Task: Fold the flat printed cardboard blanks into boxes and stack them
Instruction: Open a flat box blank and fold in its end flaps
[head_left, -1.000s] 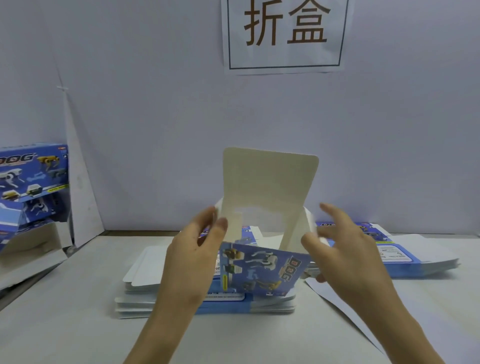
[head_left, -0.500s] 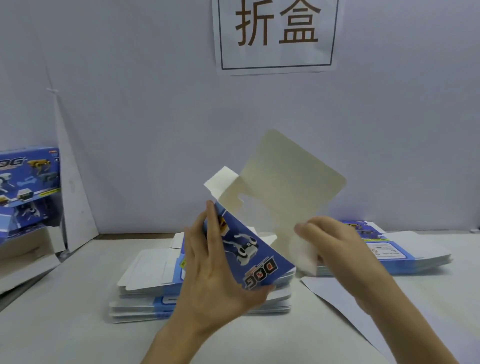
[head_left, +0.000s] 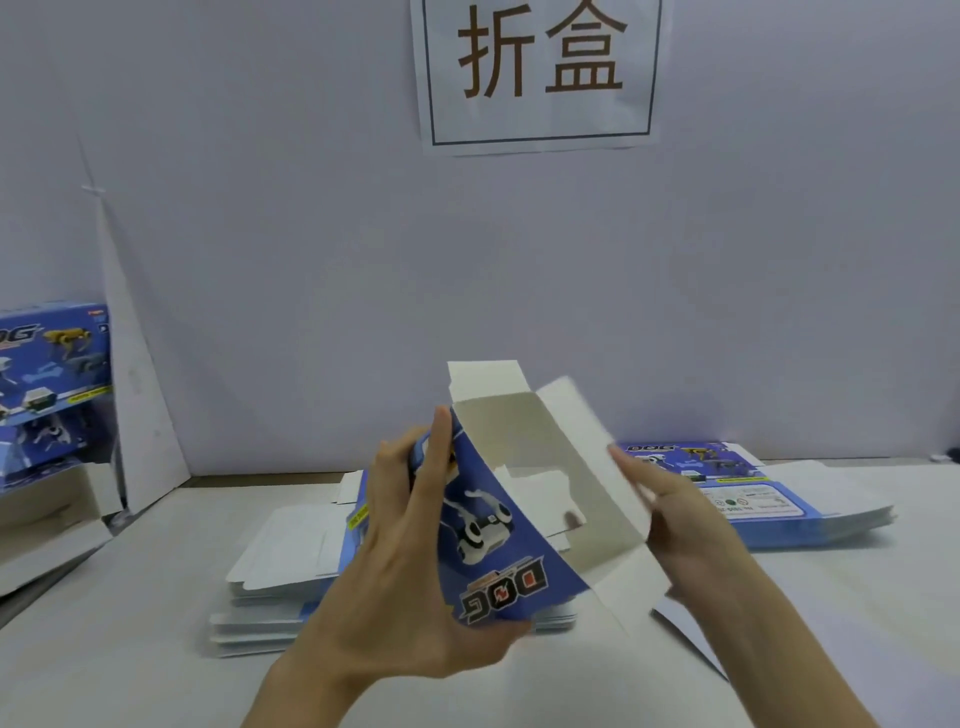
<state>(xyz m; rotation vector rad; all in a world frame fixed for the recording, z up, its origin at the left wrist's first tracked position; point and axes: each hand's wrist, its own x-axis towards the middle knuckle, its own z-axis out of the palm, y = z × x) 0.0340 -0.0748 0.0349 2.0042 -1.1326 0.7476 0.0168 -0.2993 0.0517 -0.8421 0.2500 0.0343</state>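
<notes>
The person is holding a half-opened blue printed cardboard box (head_left: 498, 525) in the air above the near middle of the pale table (head_left: 130, 649), just over a stack of flat white-and-blue cardboard blanks (head_left: 280, 566). The left hand (head_left: 410, 566) is gripping the blue printed panel, fingers curled round its left edge and thumb tucked under the near corner, seemingly to brace the sleeve while the other side is being worked. The right hand (head_left: 675, 514) is laying straight, slightly blurred fingers against the outside of the white side panel, apparently pushing it inward to square the tube; it is curling round nothing visible. A white end flap is standing up at the far end, not yet tucked. A second pile of printed blanks (head_left: 753, 499) is lying far right, and finished blue boxes (head_left: 52, 364) are standing at the far left, probably so that supply and output are each sitting within reach.
</notes>
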